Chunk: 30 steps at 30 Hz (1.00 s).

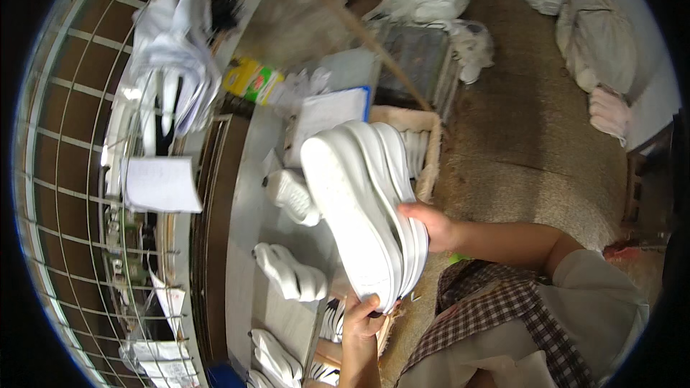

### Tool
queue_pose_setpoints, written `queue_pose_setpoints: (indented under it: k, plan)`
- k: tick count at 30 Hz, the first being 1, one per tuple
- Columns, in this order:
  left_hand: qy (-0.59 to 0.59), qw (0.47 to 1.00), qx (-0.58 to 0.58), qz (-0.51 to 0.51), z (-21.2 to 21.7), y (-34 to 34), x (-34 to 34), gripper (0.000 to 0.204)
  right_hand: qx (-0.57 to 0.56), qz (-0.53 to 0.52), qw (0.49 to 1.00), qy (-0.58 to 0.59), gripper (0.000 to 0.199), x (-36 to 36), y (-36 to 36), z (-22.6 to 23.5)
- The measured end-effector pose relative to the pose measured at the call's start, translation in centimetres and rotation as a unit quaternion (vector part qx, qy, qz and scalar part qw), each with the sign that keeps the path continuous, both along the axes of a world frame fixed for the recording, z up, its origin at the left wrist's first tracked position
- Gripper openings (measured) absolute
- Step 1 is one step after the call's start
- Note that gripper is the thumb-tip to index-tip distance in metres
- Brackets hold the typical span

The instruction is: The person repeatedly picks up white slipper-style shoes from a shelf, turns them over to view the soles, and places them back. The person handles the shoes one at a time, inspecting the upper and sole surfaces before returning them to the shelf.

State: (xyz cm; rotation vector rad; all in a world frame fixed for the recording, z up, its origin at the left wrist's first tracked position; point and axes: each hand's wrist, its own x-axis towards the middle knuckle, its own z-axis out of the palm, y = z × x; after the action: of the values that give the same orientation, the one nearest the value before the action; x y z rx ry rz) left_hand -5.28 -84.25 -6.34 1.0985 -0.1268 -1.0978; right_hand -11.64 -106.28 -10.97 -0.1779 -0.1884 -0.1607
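Soles: a stack of white shoe soles, held on edge above the tabletop, tilted, with one flat underside facing the camera.

Left hand: closed on the lower end of the stack, thumb on the front sole.

Right hand: gripping the stack's right side, fingers wrapped over the edges.

Box: an open box with pale walls just behind the stack, at the tabletop's far right corner; more white soles stand inside, partly hidden by the held stack.

Crate: a dark crate on the floor beyond the box; contents unclear.

Loose soles: one pair and another lie on the tabletop left of the stack, more at the near end.

Wire rack: runs along the tabletop's left edge, with papers and white items hung on it.

Open room: the floor right of the tabletop lies bare up to white bags by the wall.
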Motion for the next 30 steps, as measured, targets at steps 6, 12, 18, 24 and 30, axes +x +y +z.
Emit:
queue_pose_setpoints:
  k: [6,12,18,24,30]
  plan:
    - [-0.161,0.978,-0.031,-0.129,-1.1,-8.4,-1.1,0.061,-0.201,-0.161,0.956,0.139,0.086,-8.9,-3.0,2.4]
    - [-0.24,0.958,-0.118,-0.105,-2.0,-16.6,-2.3,0.048,-0.312,-0.243,0.904,0.161,0.093,-12.7,-4.6,3.5]
    - [-0.417,0.902,-0.028,-0.106,-2.5,-19.2,-3.3,0.041,-0.342,-0.238,0.897,0.147,0.096,-14.5,-7.2,3.3]
    - [-0.202,0.965,-0.095,-0.135,-3.1,-19.8,-3.8,0.05,-0.334,-0.234,0.893,0.191,0.097,-14.3,-8.1,3.2]
    - [-0.053,0.976,-0.137,-0.159,-2.3,-19.9,-4.1,0.066,-0.262,-0.217,0.92,0.196,0.087,-14.0,-8.3,4.6]
